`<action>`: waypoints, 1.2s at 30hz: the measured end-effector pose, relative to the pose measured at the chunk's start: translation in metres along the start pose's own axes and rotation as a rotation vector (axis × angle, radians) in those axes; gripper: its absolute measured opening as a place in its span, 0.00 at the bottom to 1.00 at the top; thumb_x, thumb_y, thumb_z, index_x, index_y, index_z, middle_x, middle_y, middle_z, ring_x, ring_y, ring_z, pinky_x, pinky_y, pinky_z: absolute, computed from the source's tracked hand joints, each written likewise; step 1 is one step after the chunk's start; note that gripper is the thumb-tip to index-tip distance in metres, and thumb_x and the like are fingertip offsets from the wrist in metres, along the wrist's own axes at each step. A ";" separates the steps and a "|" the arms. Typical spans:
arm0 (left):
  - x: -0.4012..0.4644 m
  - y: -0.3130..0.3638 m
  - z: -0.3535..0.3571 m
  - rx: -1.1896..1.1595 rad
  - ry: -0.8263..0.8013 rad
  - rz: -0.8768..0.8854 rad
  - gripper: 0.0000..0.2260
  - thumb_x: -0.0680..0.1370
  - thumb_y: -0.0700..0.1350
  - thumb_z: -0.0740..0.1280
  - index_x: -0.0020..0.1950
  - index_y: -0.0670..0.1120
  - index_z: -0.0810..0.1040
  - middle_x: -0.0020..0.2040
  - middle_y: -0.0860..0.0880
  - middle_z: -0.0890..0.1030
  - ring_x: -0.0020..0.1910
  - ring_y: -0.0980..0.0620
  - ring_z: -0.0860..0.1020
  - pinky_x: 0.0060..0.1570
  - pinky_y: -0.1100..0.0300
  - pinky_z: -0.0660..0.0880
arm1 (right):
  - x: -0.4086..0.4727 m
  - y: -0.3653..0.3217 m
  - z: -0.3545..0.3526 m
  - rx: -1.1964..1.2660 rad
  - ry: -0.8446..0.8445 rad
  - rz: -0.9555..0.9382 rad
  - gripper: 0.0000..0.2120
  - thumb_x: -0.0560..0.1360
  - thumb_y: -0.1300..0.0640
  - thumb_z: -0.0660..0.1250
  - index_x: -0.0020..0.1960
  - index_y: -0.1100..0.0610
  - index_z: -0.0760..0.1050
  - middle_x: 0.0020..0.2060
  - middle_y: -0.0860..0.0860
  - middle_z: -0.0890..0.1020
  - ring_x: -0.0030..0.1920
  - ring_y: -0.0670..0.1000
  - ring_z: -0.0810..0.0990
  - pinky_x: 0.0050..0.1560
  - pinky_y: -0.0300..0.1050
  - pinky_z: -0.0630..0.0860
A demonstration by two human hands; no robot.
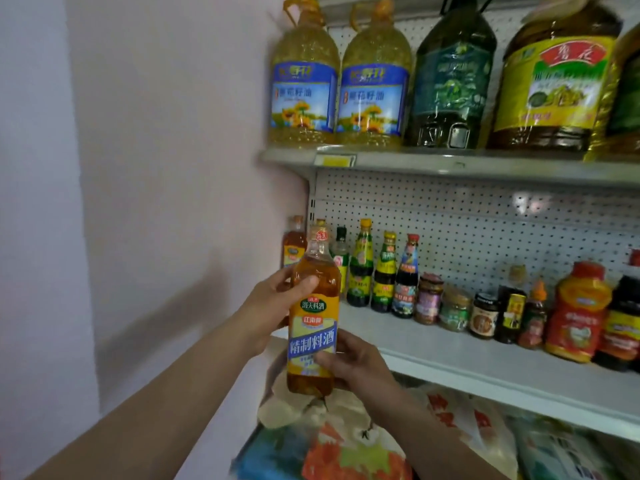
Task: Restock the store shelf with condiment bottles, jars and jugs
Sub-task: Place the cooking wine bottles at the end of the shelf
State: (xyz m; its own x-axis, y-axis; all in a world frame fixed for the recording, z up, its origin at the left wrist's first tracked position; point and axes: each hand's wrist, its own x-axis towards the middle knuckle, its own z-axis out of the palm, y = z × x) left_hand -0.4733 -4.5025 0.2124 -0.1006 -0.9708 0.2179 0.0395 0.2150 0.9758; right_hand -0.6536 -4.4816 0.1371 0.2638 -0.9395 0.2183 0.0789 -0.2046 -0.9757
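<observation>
Both hands grasp the cooking-wine bottle (313, 320) upright before the middle shelf (485, 365): left hand (268, 306) wraps its shoulder at nine o'clock. Right hand (353, 362) grips low, at four o'clock.

held bottle (313, 317) lbl: 海天料酒 / 精制料酒 | 2 oil jugs (304, 95) lbl: 葵花籽油 | rest blurred

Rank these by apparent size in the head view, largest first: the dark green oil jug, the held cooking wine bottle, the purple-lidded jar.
1. Dark green oil jug
2. Held cooking wine bottle, though its nearness to the camera inflates it
3. Purple-lidded jar
</observation>
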 end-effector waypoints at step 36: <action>0.292 -0.071 -0.117 0.031 -0.003 -0.037 0.17 0.76 0.46 0.73 0.63 0.54 0.78 0.59 0.47 0.82 0.53 0.47 0.83 0.49 0.53 0.81 | 0.317 0.138 0.020 -0.224 0.281 0.010 0.20 0.72 0.62 0.74 0.59 0.43 0.78 0.54 0.43 0.85 0.57 0.48 0.83 0.58 0.48 0.80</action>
State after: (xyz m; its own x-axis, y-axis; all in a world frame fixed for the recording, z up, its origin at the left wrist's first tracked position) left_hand -0.3894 -4.8141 0.2049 -0.1047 -0.9778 0.1816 0.0045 0.1821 0.9833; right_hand -0.5393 -4.8025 0.0723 -0.0132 -0.9742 0.2254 -0.1429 -0.2213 -0.9647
